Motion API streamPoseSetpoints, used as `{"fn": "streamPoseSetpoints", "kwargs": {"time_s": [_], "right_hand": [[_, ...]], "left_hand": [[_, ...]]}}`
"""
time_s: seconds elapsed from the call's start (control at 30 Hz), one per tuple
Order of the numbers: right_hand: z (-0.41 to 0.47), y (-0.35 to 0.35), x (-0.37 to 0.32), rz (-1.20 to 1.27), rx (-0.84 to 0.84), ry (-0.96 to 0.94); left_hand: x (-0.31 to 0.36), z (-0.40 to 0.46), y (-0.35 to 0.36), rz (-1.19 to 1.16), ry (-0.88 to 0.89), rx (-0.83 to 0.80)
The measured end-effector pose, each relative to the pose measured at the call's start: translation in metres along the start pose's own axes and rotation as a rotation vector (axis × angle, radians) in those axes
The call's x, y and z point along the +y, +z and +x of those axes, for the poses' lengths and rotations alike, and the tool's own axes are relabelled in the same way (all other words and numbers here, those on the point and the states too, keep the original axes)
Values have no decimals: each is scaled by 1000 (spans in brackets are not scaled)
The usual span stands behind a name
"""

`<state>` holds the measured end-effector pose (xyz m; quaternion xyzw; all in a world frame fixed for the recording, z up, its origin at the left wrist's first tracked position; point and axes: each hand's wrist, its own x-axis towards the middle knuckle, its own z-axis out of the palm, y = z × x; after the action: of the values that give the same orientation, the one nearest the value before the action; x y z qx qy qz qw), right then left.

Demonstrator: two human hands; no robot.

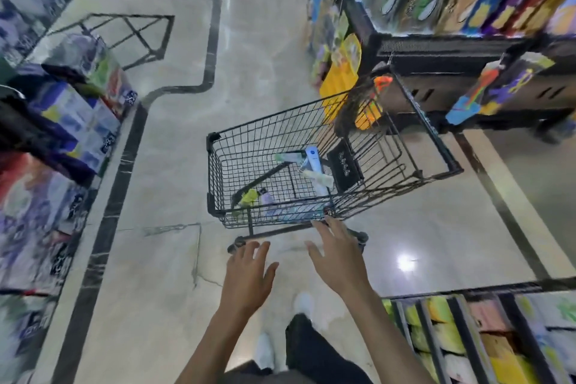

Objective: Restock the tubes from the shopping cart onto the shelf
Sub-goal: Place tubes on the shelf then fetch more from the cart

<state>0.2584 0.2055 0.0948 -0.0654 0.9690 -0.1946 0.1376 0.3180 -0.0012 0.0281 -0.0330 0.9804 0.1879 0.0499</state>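
Both hands, left hand and right hand, reach spread and empty toward the shopping cart; tubes lie ahead in its basket, nearer the right hand, long axes mixed.

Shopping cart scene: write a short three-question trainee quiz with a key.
1. True or false: the left hand grips a tube.
2. Where do the tubes lie? A) in the shopping cart B) on the floor
3. Fill in: the right hand reaches with fingers ____.

Key: 1 false; 2 A; 3 spread open.
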Motion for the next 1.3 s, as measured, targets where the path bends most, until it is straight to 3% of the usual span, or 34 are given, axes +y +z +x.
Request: {"fn": "streamPoseSetpoints", "kwargs": {"time_s": [0.4,0.67,1.03,1.3], "right_hand": [[147,-29,74,3,-143,-7],[253,-17,88,11,-259,-24],[404,67,83,-71,-499,-61],[458,179,124,-173,-783,-27]], "left_hand": [[60,204,-12,-3,18,3],[52,271,7,-65,-121,-83],[-28,344,89,-235,-447,-375],[-85,403,188,-395,-711,-435]]}}
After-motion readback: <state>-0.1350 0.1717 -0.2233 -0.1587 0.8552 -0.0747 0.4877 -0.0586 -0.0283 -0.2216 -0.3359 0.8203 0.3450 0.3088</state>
